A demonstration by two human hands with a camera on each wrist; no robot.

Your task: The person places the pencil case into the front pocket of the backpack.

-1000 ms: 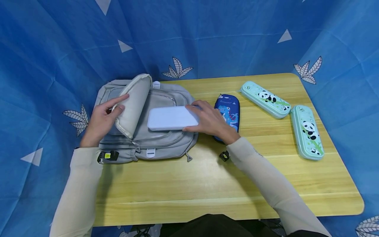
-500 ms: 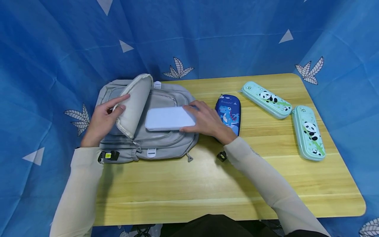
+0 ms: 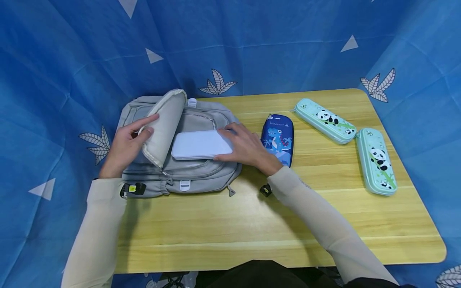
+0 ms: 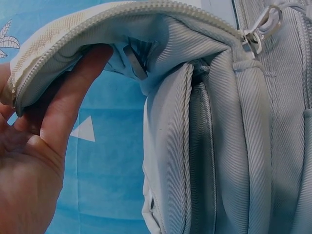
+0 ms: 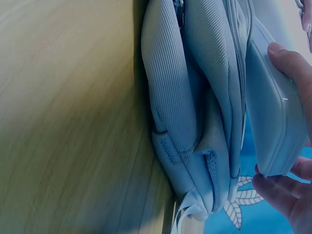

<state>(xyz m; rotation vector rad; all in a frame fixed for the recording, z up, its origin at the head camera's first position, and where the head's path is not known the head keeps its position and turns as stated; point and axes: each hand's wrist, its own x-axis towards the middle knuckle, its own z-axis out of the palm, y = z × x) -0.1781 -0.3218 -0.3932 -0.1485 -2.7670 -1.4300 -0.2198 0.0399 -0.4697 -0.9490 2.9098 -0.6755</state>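
Note:
A grey backpack lies on the wooden table with its front pocket unzipped. My left hand pinches the pale flap of that pocket and holds it folded back; in the left wrist view the thumb lies along the flap's inner side below the zip. A flat white case with rounded corners is over the backpack, its left end right at the flap. My right hand grips the case by its right end, thumb on the near edge and fingers on the far one. In the right wrist view the case shows a seam round its side.
To the right of the backpack lies a dark blue dinosaur pencil case, partly behind the right wrist. Two mint-green panda pencil cases lie further right on the table. A blue patterned curtain hangs behind and at both sides.
My right hand has moved left with the white case, bringing its left end up to the folded flap. The left hand keeps its hold on the flap.

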